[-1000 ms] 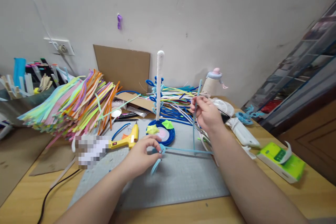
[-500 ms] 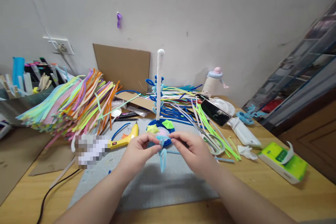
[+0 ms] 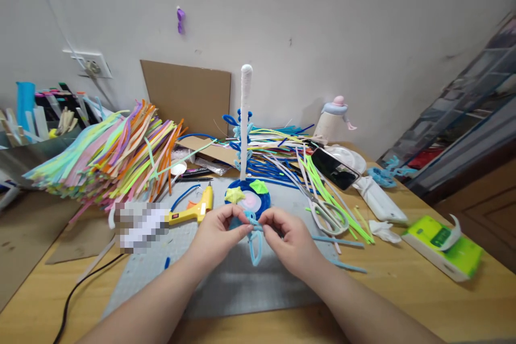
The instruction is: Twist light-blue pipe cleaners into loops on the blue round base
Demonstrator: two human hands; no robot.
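Note:
Between my hands is a light blue pipe cleaner (image 3: 255,250) bent into loops, one loop hanging down below my fingertips. My left hand (image 3: 221,231) pinches it from the left. From the other side, my right hand (image 3: 288,236) pinches it too, thumb against fingers. Just behind them lies a round dark blue base (image 3: 264,201) with a pink centre and two yellow-green stars (image 3: 235,195) on it. A white wrapped stick (image 3: 244,123) stands upright at its back, with blue looped pipe cleaners (image 3: 231,119) beside it.
A yellow glue gun (image 3: 197,208) lies left of my hands on the grey mat (image 3: 226,301). Scissors (image 3: 328,215), a phone (image 3: 334,167) and a green tissue box (image 3: 443,247) lie to the right. A large bundle of coloured pipe cleaners (image 3: 108,158) fills the left side.
My hands have come slightly closer together on the light blue pipe cleaner. Its hanging loop now looks wider and more open. The camera view has shifted a little.

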